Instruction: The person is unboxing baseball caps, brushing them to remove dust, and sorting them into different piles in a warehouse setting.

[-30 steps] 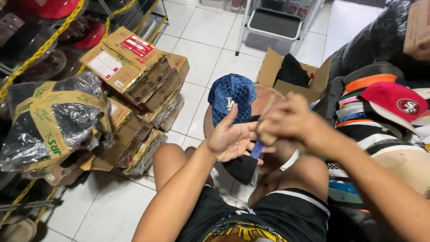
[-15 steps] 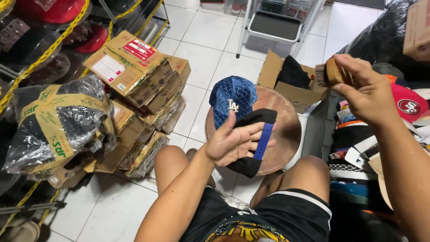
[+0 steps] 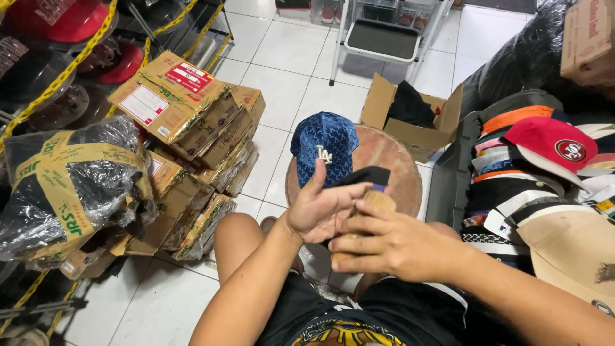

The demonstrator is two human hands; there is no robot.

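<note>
My left hand (image 3: 318, 210) is curled under a black cap (image 3: 362, 175) and holds it up over my lap. My right hand (image 3: 398, 247) grips a small wooden brush (image 3: 378, 202) and presses it against that cap, right beside my left palm. Just beyond them a blue patterned cap (image 3: 323, 142) rests on a round wooden stool top (image 3: 392, 161). Most of the black cap is hidden behind my hands.
Taped cardboard boxes (image 3: 174, 106) are stacked at the left beside a black plastic-wrapped bundle (image 3: 69, 182). An open cardboard box (image 3: 410, 122) and a step stool (image 3: 381, 40) stand farther back. Several stacked caps (image 3: 544, 150) fill the right side, and red caps (image 3: 61, 19) hang on a rack at top left.
My right hand swung out to the right with the brush, then came back onto the black cap. My left hand kept hold of the cap throughout.
</note>
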